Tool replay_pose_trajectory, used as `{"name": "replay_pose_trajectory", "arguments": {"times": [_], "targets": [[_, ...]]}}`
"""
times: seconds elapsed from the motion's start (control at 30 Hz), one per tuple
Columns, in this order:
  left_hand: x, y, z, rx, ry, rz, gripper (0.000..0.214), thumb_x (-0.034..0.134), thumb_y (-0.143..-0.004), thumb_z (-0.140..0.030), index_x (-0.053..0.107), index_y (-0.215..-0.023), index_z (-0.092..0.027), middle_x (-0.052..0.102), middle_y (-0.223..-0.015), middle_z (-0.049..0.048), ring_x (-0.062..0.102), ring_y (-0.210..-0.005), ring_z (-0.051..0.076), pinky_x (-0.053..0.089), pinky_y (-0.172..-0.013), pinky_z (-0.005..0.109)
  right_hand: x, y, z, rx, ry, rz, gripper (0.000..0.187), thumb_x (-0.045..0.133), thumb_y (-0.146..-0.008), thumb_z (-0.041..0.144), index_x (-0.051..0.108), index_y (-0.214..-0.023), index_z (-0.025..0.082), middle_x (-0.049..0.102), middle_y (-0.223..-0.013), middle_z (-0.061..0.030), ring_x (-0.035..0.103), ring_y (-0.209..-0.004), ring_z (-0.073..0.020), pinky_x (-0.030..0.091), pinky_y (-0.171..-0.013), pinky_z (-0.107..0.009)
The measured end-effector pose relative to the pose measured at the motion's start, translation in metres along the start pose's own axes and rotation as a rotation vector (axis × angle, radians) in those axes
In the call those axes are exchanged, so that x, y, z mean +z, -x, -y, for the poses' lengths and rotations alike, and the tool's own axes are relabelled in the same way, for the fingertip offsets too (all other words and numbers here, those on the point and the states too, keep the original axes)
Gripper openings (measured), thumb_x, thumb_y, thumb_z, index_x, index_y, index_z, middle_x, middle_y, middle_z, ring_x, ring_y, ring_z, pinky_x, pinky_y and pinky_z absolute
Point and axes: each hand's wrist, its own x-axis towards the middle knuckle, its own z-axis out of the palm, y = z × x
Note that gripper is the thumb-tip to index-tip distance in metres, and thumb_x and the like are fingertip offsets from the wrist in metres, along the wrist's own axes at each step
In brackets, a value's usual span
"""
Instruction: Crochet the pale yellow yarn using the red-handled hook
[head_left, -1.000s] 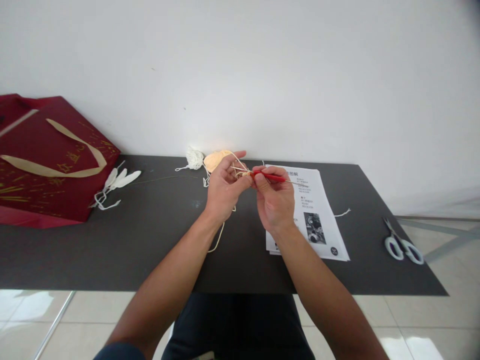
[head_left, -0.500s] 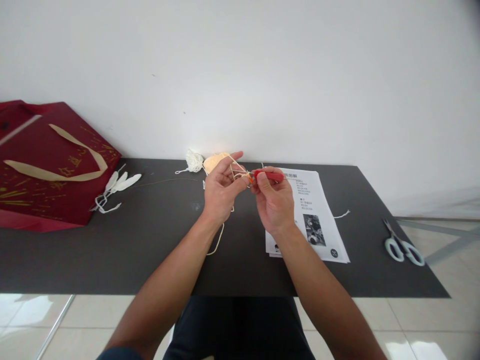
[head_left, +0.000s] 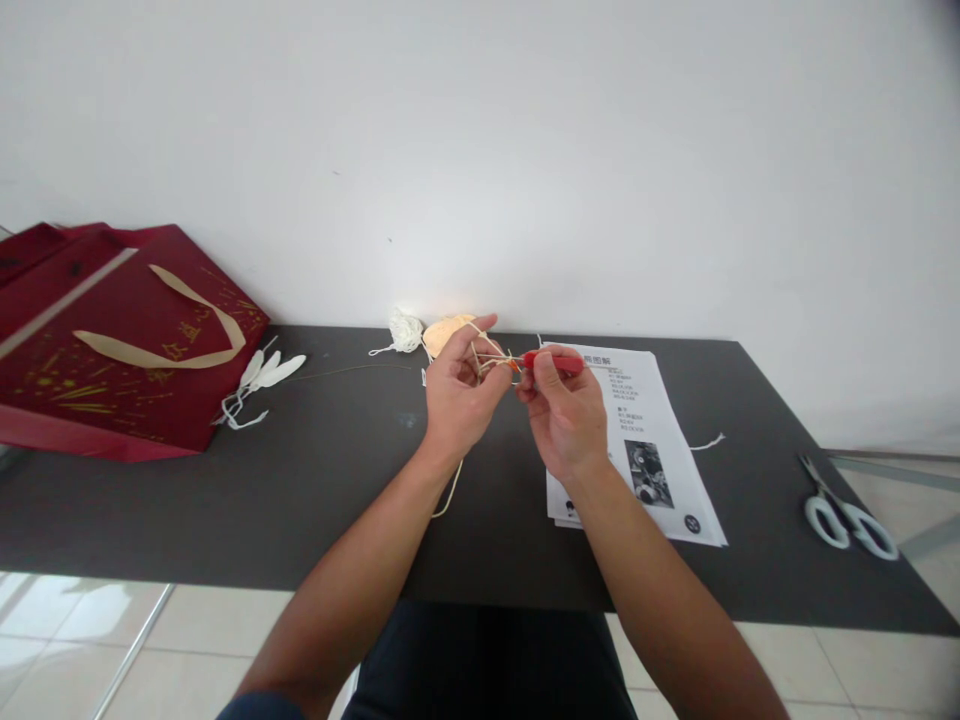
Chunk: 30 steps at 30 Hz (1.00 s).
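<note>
My right hand [head_left: 566,415] is closed around the red handle of a crochet hook [head_left: 559,362], whose metal shaft points left toward my other hand. My left hand [head_left: 461,395] pinches a small piece of crochet work with an orange bit [head_left: 513,366] on it, between thumb and fingers. Its index finger is raised, and cream yarn [head_left: 452,490] runs over it and hangs down below onto the table. The two hands nearly meet at the hook's tip, and the stitches there are too small to make out. Behind my left hand lies a pale orange yarn ball [head_left: 444,332].
A white yarn ball [head_left: 406,332] sits against the wall. Printed sheets [head_left: 660,440] lie under my right forearm. Scissors [head_left: 847,515] rest near the right table edge. A dark red gift bag [head_left: 150,400] and white leaf-shaped pieces [head_left: 270,370] are at left on the dark table [head_left: 315,480].
The whole view has shifted, so the things on the table appear further right. The hook's shaft shows more between my hands. Both hands keep their holds.
</note>
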Motion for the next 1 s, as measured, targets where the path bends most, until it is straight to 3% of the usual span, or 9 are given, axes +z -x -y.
{"name": "replay_pose_trajectory", "arguments": {"times": [0.43, 0.83, 1.0], "targets": [[-0.0017, -0.0002, 0.0036, 0.016, 0.025, 0.007, 0.049, 0.077, -0.081, -0.017, 0.068, -0.129, -0.024, 0.067, -0.088, -0.0011, 0.065, -0.076, 0.01, 0.053, -0.072, 0.023, -0.0054, -0.0008, 0.0069, 0.007, -0.053, 0.111, 0.017, 0.089, -0.078, 0.027, 0.073, -0.084, 0.026, 0.075, -0.097, 0.0022, 0.065, -0.074, -0.0092, 0.058, -0.069, -0.025], [-0.0009, -0.0002, 0.003, 0.023, 0.025, 0.005, 0.047, 0.076, -0.08, -0.015, 0.069, -0.125, -0.024, 0.068, -0.088, -0.0012, 0.065, -0.075, 0.01, 0.052, -0.069, 0.023, -0.0052, -0.0001, 0.0095, 0.028, -0.092, 0.109, 0.022, 0.087, -0.077, 0.02, 0.072, -0.093, 0.026, 0.079, -0.104, 0.002, 0.069, -0.08, -0.0106, 0.059, -0.07, -0.025], [-0.0018, -0.0013, 0.0044, 0.041, 0.042, 0.012, 0.048, 0.076, -0.079, -0.014, 0.069, -0.126, -0.023, 0.068, -0.086, -0.0015, 0.065, -0.074, 0.01, 0.053, -0.069, 0.022, -0.0075, -0.0022, 0.0092, 0.07, -0.114, 0.138, 0.024, 0.086, -0.079, 0.022, 0.071, -0.096, 0.025, 0.08, -0.097, 0.0014, 0.068, -0.075, -0.0097, 0.058, -0.066, -0.022]]}}
